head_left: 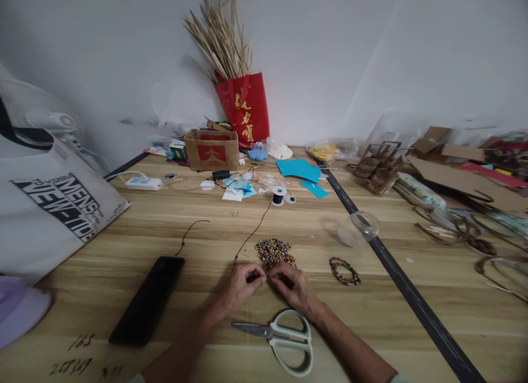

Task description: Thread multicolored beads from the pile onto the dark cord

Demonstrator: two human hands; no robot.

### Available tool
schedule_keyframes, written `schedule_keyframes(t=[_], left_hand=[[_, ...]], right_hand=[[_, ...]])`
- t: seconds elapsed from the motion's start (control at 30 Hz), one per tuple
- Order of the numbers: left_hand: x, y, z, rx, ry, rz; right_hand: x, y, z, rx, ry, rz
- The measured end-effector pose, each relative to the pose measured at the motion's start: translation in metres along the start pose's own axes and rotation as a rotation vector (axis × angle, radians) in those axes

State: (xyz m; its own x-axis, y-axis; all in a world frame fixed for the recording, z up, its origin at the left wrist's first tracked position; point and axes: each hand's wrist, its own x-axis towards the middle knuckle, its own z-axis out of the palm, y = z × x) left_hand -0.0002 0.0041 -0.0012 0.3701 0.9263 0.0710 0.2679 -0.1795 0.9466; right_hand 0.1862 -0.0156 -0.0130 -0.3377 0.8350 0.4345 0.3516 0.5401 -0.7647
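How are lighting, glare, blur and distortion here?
All in the head view: dim, diffuse light, soft shadows; no strong glare on the phone; stretching toward edges, as on the printed bag; detail between left hand and right hand too soft to read.

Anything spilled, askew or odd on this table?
No clear damage or spill. Mildly odd: handwritten numbers directly on the tabletop, left of the phone, where paper would be usual. The multicoloured beads lie loose without a tray, but in one compact heap, so probably deliberate.
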Motion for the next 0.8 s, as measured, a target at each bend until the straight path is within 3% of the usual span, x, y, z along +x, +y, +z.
schedule_keyframes(t=[0.8], left_hand=[[0.0005,-0.0008,0.0007,0.025,-0.036,0.002]], right_hand=[[0.0007,-0.0038,-0.0014,0.014,-0.048,0.052]])
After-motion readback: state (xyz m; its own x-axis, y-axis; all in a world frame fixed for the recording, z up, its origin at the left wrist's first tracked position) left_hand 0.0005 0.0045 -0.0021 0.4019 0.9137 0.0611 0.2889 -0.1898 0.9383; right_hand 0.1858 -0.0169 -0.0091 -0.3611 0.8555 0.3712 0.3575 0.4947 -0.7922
